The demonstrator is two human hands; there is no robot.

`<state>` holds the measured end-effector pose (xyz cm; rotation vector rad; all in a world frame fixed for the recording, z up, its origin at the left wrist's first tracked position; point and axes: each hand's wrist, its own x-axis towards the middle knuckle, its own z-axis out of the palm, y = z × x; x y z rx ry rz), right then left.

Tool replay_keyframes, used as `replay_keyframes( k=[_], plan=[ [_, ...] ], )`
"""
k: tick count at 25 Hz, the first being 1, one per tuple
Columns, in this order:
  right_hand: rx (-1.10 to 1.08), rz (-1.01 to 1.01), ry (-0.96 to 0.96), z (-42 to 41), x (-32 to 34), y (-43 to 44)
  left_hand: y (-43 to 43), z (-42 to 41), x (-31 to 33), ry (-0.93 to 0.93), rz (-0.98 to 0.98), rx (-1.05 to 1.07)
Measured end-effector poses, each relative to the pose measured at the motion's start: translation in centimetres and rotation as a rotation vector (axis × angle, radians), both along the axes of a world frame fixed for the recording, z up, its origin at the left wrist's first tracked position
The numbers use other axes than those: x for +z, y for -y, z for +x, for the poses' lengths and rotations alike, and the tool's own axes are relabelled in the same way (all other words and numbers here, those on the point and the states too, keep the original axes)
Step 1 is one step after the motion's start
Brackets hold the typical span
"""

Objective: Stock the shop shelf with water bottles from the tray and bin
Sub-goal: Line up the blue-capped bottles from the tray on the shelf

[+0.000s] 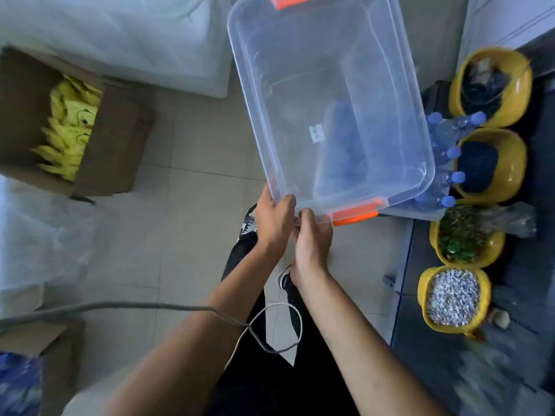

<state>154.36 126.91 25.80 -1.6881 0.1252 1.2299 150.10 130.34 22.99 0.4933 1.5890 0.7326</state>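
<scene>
Head view: two hands [274,217] [312,238], one bin [330,85], four yellow bowls [518,94].

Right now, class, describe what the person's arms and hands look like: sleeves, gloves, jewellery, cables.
Both forearms are bare, with no sleeves in view. The left hand and right hand wear no gloves, and no watch or ring shows. A thin grey cable crosses the left forearm.

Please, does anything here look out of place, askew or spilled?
Nothing looks spilled. The clear bin is held askew, both the left hand and the right hand gripping one near corner of its rim. Water bottles crowd against the yellow bowls beside it.
</scene>
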Motion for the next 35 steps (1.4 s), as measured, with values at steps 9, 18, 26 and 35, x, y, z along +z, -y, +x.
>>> replay_keyframes(
  k=[9, 18, 26, 35],
  plan=[
    [0.205, -0.145, -0.112, -11.9, -8.5, 0.8, 3.3, -12.9, -8.7, -0.156, -0.106, 0.165],
    [0.238, -0.436, -0.283, -19.0, -30.1, -0.6, 2.6, -21.5, -29.7, -0.209, -0.355, 0.240],
    [0.486, -0.529, -0.378, -25.4, -42.6, -3.5, 0.0, -28.8, -42.4, -0.338, -0.282, 0.306],
    [0.787, -0.429, -0.351, -20.6, -38.5, -3.8, 0.1, -25.5, -38.1, -0.445, -0.335, 0.176]
  ],
)
